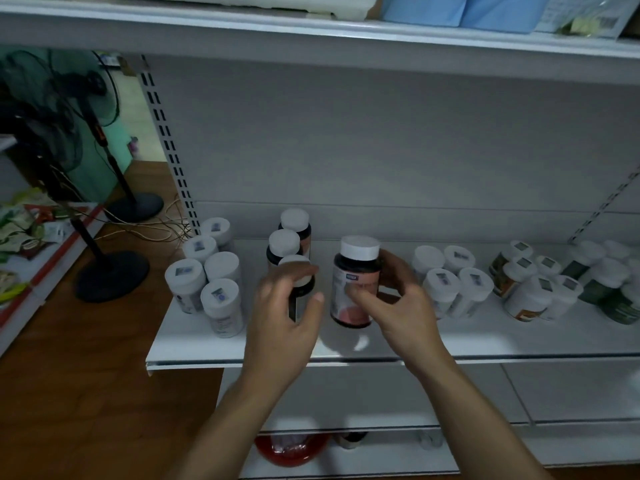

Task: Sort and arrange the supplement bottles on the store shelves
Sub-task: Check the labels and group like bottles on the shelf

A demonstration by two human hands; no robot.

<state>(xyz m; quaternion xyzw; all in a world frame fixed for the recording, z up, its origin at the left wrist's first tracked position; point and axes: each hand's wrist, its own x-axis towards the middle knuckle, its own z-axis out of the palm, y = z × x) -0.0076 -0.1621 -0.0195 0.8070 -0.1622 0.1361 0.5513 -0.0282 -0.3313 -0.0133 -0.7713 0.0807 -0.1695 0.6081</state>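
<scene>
Front dark bottle (300, 289) mostly hidden behind left hand (284, 317), green-labelled bottles (623, 303) cropped (right edge), labels blurred

Two black pedestal fans (52, 140) stand on brown wood floor (69, 393) at left w/ tangled cords (162, 226); red bowl (291, 448) sits below, blue packs (460, 8) up top.

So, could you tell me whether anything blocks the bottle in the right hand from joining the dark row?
Only the left hand, wrapped round the row's front bottle. The shelf around the held bottle is bare.
</scene>
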